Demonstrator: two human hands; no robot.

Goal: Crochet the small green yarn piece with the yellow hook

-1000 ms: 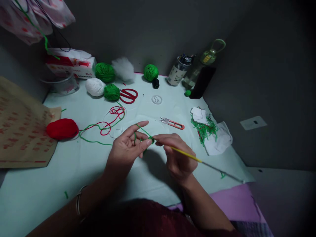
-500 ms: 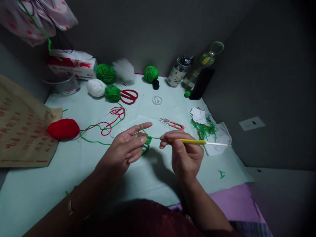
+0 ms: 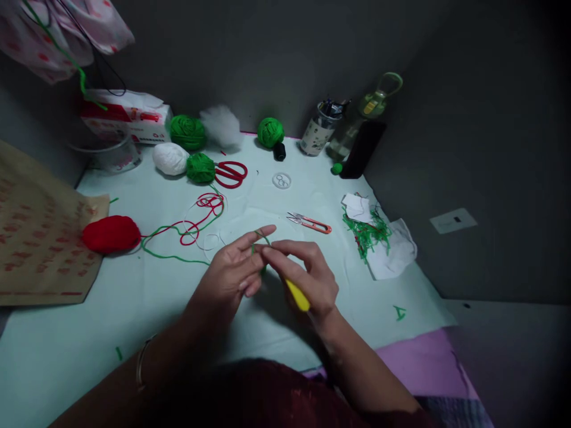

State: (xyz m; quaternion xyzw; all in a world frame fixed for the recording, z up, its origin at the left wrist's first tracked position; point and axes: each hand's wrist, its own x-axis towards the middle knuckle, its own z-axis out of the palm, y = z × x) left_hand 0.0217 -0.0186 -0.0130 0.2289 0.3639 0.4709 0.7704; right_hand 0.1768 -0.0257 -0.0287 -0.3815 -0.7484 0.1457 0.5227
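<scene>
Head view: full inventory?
bag: 1, brown, left
cloth: 1, pink, left
box: 1, red-white, back
tub: 1, clear, left
balls: 6, green, white, red, back, left
fluff: 1, white, back
scissors: 1, red, back
spool: 1, black, back
dish: 1, white, centre
snips: 1, orange, centre
jar: 1, clear, back
bottle: 1, green, back
slab: 1, black, right
scraps: many, green, white, right
strands: several, green, red, left
tablecloth: 1, pale, below
tool: 1, yellow, centre
hands: 2, bare, centre

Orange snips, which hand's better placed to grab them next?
Probably your right hand: it is nearer the orange snips, though it holds a yellow-handled tool. Your left hand is farther off and also occupied, with green yarn.
</scene>
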